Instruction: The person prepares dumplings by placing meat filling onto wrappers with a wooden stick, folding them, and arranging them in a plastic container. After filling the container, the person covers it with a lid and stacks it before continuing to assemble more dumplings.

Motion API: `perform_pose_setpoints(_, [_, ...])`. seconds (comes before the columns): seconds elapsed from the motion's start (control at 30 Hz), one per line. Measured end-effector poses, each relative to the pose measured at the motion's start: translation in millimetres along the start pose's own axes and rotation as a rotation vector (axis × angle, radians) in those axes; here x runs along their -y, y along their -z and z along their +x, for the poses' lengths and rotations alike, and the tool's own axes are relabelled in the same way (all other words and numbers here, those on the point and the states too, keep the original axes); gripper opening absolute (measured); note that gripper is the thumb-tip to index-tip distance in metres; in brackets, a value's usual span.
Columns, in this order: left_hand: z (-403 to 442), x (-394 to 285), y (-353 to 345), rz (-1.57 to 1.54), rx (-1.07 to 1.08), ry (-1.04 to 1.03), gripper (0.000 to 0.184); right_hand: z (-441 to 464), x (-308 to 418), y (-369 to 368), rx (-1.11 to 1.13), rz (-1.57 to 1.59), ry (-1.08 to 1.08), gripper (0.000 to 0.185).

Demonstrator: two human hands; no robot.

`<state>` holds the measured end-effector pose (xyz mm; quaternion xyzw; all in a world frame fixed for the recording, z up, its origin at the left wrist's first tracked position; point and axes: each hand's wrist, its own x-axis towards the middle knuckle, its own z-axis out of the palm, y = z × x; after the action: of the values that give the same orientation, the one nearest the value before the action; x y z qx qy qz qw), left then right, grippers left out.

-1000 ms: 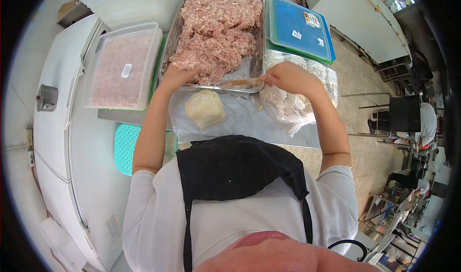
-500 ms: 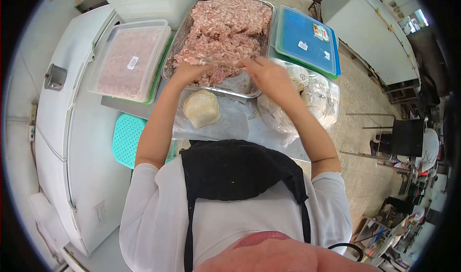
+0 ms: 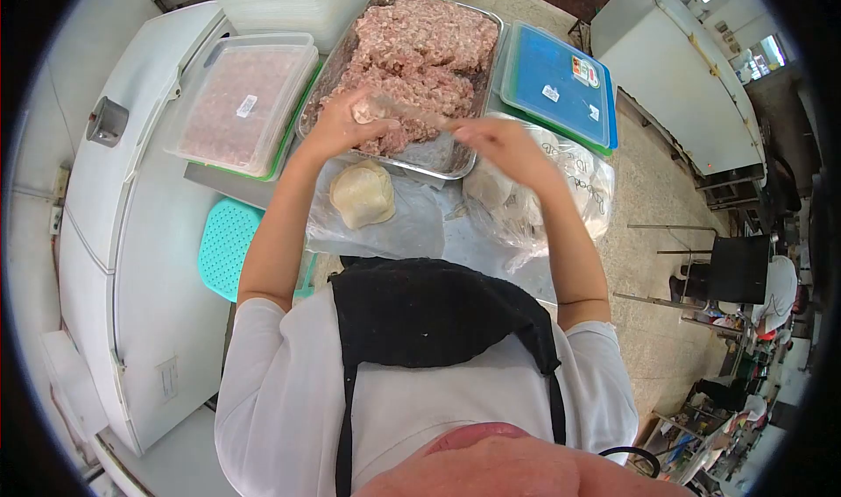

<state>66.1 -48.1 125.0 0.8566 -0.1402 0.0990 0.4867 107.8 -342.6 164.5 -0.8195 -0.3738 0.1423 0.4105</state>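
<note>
A metal tray (image 3: 462,160) full of ground meat (image 3: 420,41) lies in front of me. Over its near left part, my left hand (image 3: 342,127) is closed around a small piece of dough (image 3: 362,111) with filling. My right hand (image 3: 495,142), at the tray's near right edge, grips a thin spatula-like tool (image 3: 412,113) whose far end reaches the piece in my left hand. A stack of round dough wrappers (image 3: 362,194) rests on plastic sheeting (image 3: 403,232) just below the tray.
Left of the tray sits a lidded container (image 3: 232,102); blue-lidded containers (image 3: 556,81) are on its right. Bagged dough wrappers (image 3: 569,181) lie nearer me on the right. A turquoise perforated basket (image 3: 229,247) stands lower left, beside a white refrigerator (image 3: 166,234). A black chair (image 3: 738,269) is far right.
My right hand moved from the tray's near edge to over the meat, then back right. My left hand has risen slightly, with the dough piece now showing. The whole view has shifted a little.
</note>
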Motion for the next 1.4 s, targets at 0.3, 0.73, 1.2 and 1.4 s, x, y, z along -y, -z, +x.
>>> perform_pose_setpoints(0.3, [3,18,-8,-0.059,0.062,0.214,0.044,7,1,-34,-0.25,-0.474,0.166,0.024])
perform_pose_setpoints(0.73, [-5,-14,36,0.002,-0.047,-0.282,0.048,-12,27,-16,-0.225,-0.187,-0.196,0.03])
perform_pose_setpoints(1.2, [12,36,132,-0.131,0.32,-0.126,0.04,54,133,-80,-0.317,-0.628,-0.056,0.027])
perform_pose_setpoints(1.4, [9,51,161,-0.272,0.314,-0.034,0.039,79,157,-109,-0.361,-0.499,-0.128,0.031])
